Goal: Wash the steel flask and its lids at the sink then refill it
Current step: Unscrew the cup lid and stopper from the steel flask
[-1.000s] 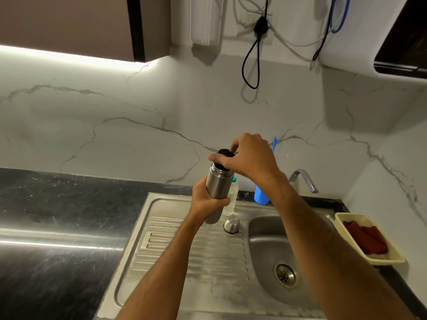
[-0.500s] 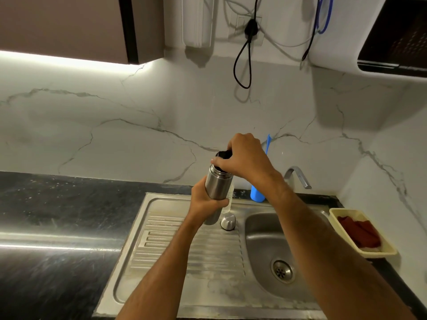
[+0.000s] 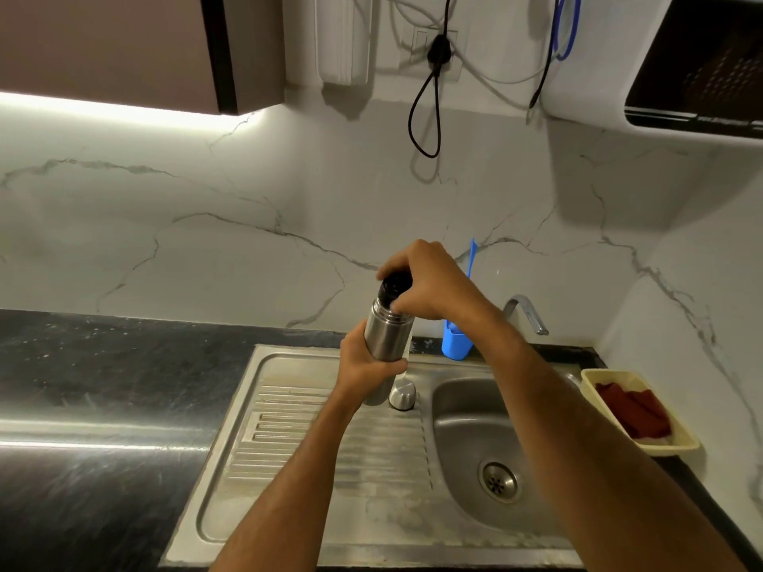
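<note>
The left hand (image 3: 367, 365) grips the steel flask (image 3: 388, 336) above the drainboard; right hand (image 3: 429, 282) fingers clamp its black lid (image 3: 394, 284). The steel cap (image 3: 402, 396) stands at the flask's 6 o'clock.

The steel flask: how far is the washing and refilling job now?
Done: the steel outer lid is already off and stands on the drainboard. In hand: the left hand grips the steel flask above the drainboard, and the right hand holds the black inner lid at its mouth. Left: no water runs from the tap and the basin shows no water, so washing and refilling look not yet begun.
</note>
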